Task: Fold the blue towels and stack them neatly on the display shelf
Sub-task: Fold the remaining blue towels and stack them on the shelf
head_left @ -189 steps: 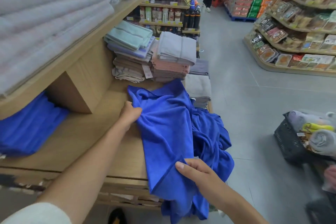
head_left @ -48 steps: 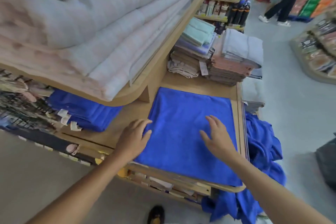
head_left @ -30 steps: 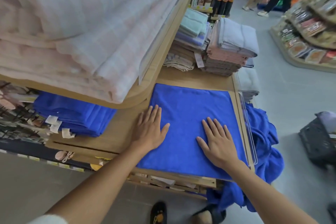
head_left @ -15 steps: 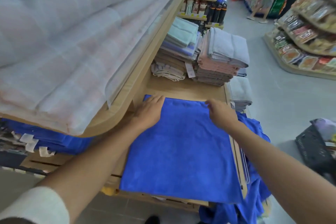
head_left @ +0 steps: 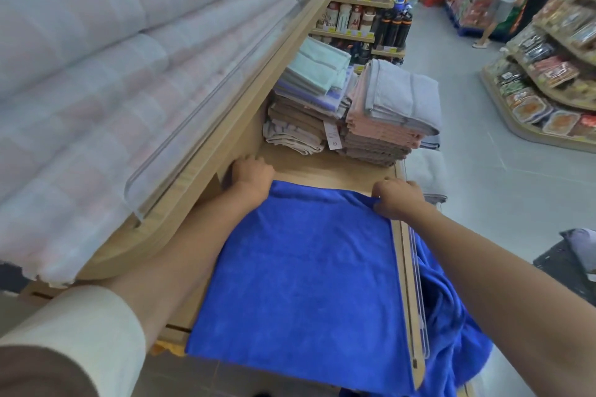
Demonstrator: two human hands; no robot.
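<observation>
A blue towel [head_left: 306,284] lies spread flat on the wooden display shelf [head_left: 332,169]. Its near edge hangs over the shelf front. My left hand [head_left: 253,176] grips the towel's far left corner. My right hand [head_left: 398,198] pinches the far right corner beside the shelf's clear edge guard. Between my hands the far edge is lifted slightly off the wood. More blue towel cloth [head_left: 458,325] hangs crumpled off the shelf's right side.
Stacks of folded towels [head_left: 380,119], grey, pink, brown and mint, stand at the back of the shelf. An upper shelf [head_left: 225,126] with thick pale bedding overhangs on the left. A dark basket [head_left: 567,267] sits on the aisle floor at right. People stand far down the aisle.
My hands slid from the middle of the flat towel up to its far corners and closed on them. The far edge has pulled a little toward me.
</observation>
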